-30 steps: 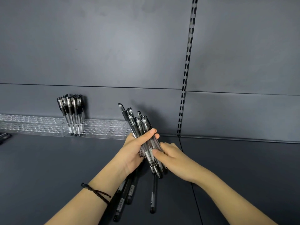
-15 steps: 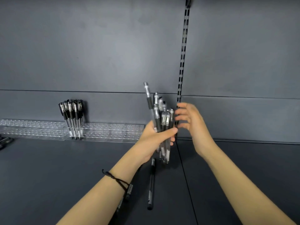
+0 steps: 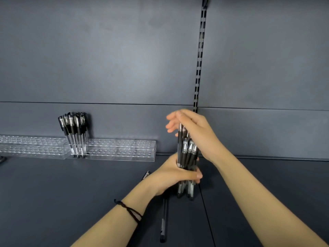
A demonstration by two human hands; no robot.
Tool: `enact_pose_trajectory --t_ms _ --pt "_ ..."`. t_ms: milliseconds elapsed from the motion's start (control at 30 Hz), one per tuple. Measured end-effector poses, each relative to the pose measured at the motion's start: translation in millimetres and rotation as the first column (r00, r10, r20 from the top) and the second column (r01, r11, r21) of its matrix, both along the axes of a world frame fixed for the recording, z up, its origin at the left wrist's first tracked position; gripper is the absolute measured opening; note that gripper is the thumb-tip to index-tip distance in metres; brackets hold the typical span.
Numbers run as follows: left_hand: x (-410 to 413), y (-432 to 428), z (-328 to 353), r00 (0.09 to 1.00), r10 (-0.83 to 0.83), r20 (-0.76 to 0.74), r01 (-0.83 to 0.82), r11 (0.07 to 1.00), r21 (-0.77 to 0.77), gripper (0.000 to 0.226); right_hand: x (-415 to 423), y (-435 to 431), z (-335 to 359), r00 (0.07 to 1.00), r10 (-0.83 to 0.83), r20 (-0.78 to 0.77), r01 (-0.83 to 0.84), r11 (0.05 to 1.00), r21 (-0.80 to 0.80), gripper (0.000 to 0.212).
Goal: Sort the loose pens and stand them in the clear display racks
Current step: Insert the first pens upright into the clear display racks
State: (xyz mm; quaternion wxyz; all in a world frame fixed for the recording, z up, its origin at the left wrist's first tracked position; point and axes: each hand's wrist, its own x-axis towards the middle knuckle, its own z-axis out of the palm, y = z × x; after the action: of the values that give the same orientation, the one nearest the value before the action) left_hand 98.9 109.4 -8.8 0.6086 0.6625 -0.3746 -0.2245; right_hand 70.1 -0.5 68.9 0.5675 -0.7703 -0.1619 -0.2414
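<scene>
**Head view: pen bundle upright in your left hand**

Your left hand grips a bundle of pens upright, tips down near the shelf at the middle. Your right hand lies over their caps, fingers loosely straight (holding nothing). One loose pen lies nearer you. Far left, the clear racks hold a cluster of standing pens.

The only view is from the head, looking forward and a little down across a dark shelf toward its back panel. The left hand grips a bundle of pens close to the lens, just below mid-frame. The clear display racks sit farther off, left of the grip.
</scene>
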Motion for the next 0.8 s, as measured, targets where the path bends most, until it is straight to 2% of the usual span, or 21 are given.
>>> enact_pose_trajectory --t_ms 100,267,333,467,567,800 --pt "-1 1 -3 0.997 -0.061 -0.054 0.067 0.992 0.109 0.019 1 -6 -7 1.000 -0.016 -0.007 0.016 1.000 0.009 0.042" --pt "1 -2 -2 0.999 -0.006 -0.040 0.006 1.000 0.012 0.018 -5 -13 -7 0.998 -0.020 0.061 0.018 0.999 0.038 0.031" --pt "3 -4 -3 0.999 0.018 -0.049 -0.020 0.999 -0.025 0.019 -10 -14 -9 1.000 -0.009 0.022 0.009 1.000 -0.003 0.027" --pt "5 -2 -6 0.997 -0.031 -0.069 0.032 0.999 0.012 0.013 -6 -10 -23 0.994 -0.047 -0.099 0.034 0.991 -0.127 0.027" --pt "3 -1 -7 0.996 -0.044 -0.072 0.045 0.999 0.007 0.010 -4 -7 -27 0.995 -0.061 -0.077 0.053 0.994 -0.100 0.033" --pt "-1 6 19 0.991 -0.012 -0.130 -0.005 0.992 -0.127 0.009 -4 -4 -12 0.991 -0.109 0.078 0.102 0.991 0.085 0.016"
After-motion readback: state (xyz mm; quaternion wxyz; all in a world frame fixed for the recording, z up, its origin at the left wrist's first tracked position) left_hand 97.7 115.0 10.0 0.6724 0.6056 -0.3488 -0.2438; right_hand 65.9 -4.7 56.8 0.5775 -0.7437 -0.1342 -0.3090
